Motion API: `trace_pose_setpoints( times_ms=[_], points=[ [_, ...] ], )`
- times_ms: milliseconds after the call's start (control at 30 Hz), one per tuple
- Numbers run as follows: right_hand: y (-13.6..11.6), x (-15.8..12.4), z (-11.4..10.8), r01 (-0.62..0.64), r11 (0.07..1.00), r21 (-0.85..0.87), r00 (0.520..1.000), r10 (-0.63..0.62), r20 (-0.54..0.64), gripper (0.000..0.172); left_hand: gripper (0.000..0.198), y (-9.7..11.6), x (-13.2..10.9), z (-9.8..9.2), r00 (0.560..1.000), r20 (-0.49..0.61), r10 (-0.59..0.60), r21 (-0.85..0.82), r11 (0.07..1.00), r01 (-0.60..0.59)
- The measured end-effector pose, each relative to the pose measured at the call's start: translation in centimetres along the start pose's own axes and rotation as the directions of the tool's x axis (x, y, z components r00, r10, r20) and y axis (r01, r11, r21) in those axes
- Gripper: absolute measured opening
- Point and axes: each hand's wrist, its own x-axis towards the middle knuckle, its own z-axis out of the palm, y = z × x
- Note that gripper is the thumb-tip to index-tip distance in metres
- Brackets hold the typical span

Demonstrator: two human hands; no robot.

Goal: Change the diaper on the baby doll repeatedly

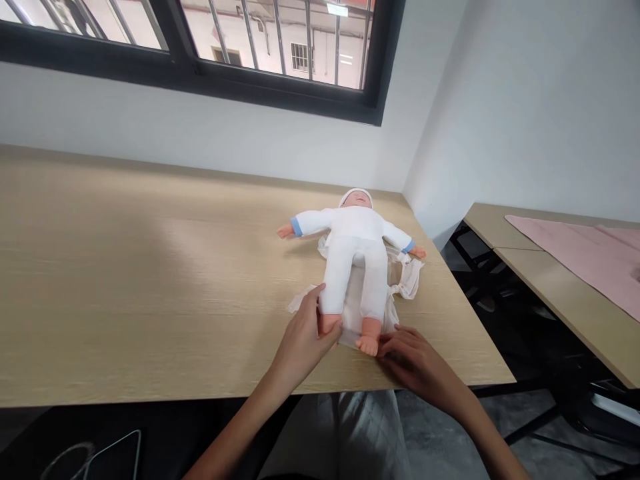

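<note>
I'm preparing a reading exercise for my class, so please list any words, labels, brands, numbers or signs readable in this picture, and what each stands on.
None: no readable text anywhere.
The doll, the thin white material around it, the table and the pink cloth show no lettering.
Beyond the window, no sign can be made out.

Dark-framed window [181, 50], bars [280, 40] beyond, sits in white wall [150, 123] above wood-grain table [100, 267]; second table [550, 277] stands at right; floor [435, 433] is grey.
</note>
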Motion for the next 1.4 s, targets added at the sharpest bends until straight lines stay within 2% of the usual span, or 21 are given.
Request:
trace_pose_setpoints(
  times_ms=[67,133,267,333,400,500,533,600,667,733,800,867,1000,1167,1400],
  points=[
    [0.0,-0.3,-0.5,-0.031,0.999,-0.029,1.000,0.031,-0.001,0.010,0.064,-0.3,0.2,-0.5,0.999,0.045,-0.030,-0.047,0.998,0.032],
    [0.1,-0.5,-1.1,-0.059,0.996,-0.061,0.997,0.056,-0.055,0.010,0.064,-0.6,0.2,-0.8,0.995,0.086,-0.050,-0.103,0.993,0.059],
    [0.1,0.3,-2.1,-0.056,0.991,-0.122,0.952,0.016,-0.305,0.008,0.064,-0.3,0.0,-0.8,0.992,0.116,-0.053,-0.137,0.988,0.069],
    [-0.4,1.5,-2.2,-0.018,0.990,-0.143,0.930,-0.036,-0.367,0.008,0.064,0.2,-0.3,-0.4,0.994,0.095,-0.056,-0.099,0.993,0.066],
    [-1.1,3.0,-2.0,0.045,0.985,-0.167,0.942,-0.098,-0.320,0.012,0.063,0.4,-0.6,0.2,0.996,0.069,-0.048,-0.050,0.997,0.052],
    [-1.5,5.4,-1.0,0.125,0.970,-0.209,0.976,-0.158,-0.148,0.021,0.062,0.2,-0.9,1.0,0.999,0.033,0.008,-0.023,1.000,-0.007],
    [-1.2,6.1,-0.6,0.101,0.970,-0.222,0.981,-0.134,-0.139,0.025,0.062,0.0,-0.9,1.2,0.999,0.025,0.028,-0.025,0.999,-0.027],
    [-0.3,7.3,0.1,-0.077,0.973,-0.217,0.966,0.019,-0.256,0.036,0.063,-0.3,-0.9,1.5,0.998,0.017,0.053,-0.029,0.998,-0.052],
    [1.0,8.3,0.4,-0.296,0.948,-0.120,0.886,0.226,-0.404,0.061,0.063,-0.4,-0.8,1.5,0.998,0.014,0.063,-0.020,0.998,-0.062],
    [2.1,9.0,0.3,-0.405,0.914,0.027,0.823,0.377,-0.426,0.082,0.062,-0.2,-0.8,1.5,0.997,0.017,0.073,0.001,0.997,-0.073],
    [3.0,9.7,0.1,-0.422,0.893,0.156,0.812,0.449,-0.373,0.091,0.061,0.1,-0.7,1.4,0.997,0.025,0.078,0.034,0.996,-0.079],
    [3.3,10.0,-0.2,-0.416,0.879,0.232,0.803,0.475,-0.359,0.090,0.061,0.4,-0.6,1.4,0.997,0.039,0.072,0.068,0.995,-0.075],
    [3.1,9.9,0.0,-0.382,0.900,0.210,0.791,0.436,-0.429,0.077,0.060,0.8,-0.5,1.4,0.995,0.069,0.078,0.105,0.991,-0.085],
    [2.8,9.1,0.6,-0.372,0.912,0.175,0.783,0.409,-0.469,0.074,0.058,1.1,-0.3,1.2,0.993,0.079,0.086,0.140,0.985,-0.096],
    [2.5,9.1,-0.1,-0.353,0.873,0.336,0.762,0.477,-0.439,0.076,0.059,1.2,0.0,1.4,0.991,0.082,0.101,0.268,0.956,-0.120]
  ],
)
